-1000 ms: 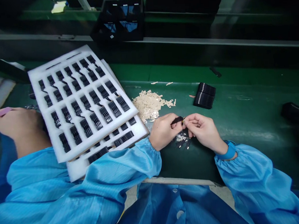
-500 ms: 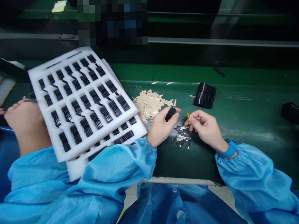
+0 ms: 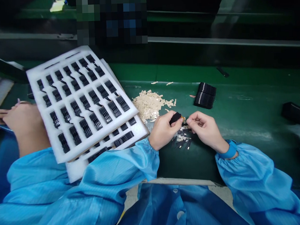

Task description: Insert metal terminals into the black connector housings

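Observation:
My left hand point(image 3: 162, 128) is closed around a small black block-like part point(image 3: 175, 118). At its fingertips shows a small orange strip point(image 3: 183, 119), beside the black part; I cannot tell whether the two are joined. My right hand point(image 3: 203, 126) is just to the right, thumb and fingers pinched together, and what is between them is hidden. Below both hands, small black and silver strips point(image 3: 182, 140) lie loose on the green table point(image 3: 248, 122). Behind my left hand is a heap of cream-coloured flat pieces point(image 3: 148, 104).
White foam trays point(image 3: 97, 145) with black parts in their slots are stacked at the left. Beyond my right hand stands a row of black parts point(image 3: 205, 95). Another black bundle point(image 3: 294, 112) is at the right. Another person's hand point(image 3: 24, 117) is at the far left.
My right hand has come slightly nearer to my left. The orange strip, earlier at my right fingertips, now shows at the black part in my left hand.

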The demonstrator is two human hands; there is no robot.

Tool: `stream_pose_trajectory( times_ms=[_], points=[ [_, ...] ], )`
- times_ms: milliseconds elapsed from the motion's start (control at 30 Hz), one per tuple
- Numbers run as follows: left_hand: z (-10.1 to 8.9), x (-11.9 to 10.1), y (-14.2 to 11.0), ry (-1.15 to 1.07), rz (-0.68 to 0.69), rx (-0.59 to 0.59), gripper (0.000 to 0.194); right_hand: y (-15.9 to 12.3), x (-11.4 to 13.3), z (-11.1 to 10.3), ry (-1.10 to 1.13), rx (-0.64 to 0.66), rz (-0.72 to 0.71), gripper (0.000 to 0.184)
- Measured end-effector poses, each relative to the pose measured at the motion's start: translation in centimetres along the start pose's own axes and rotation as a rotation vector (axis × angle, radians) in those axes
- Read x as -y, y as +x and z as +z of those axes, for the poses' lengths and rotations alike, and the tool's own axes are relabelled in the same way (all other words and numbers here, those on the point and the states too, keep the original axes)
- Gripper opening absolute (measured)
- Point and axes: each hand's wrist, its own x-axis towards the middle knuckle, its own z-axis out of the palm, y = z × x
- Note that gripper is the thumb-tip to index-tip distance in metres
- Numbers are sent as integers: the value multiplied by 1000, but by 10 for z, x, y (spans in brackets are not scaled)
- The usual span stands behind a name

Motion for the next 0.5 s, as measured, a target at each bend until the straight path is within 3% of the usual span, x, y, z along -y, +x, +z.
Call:
stream_pose_trajectory(
  times_ms=[167,333,400,500],
  points=[
    [3,1,-3,90,66,32,11,-1,1,2,58,39,7,19],
    [4,0,-3,25,36,82,13,-1,-2,1,51,31,17,10],
    [3,0,0,-73,-13,18,16,2,-5,1,60,2,25,6],
    [1,2,7,-259,-148,-243,18,9,-9,1,85,-106,44,3]
  ],
)
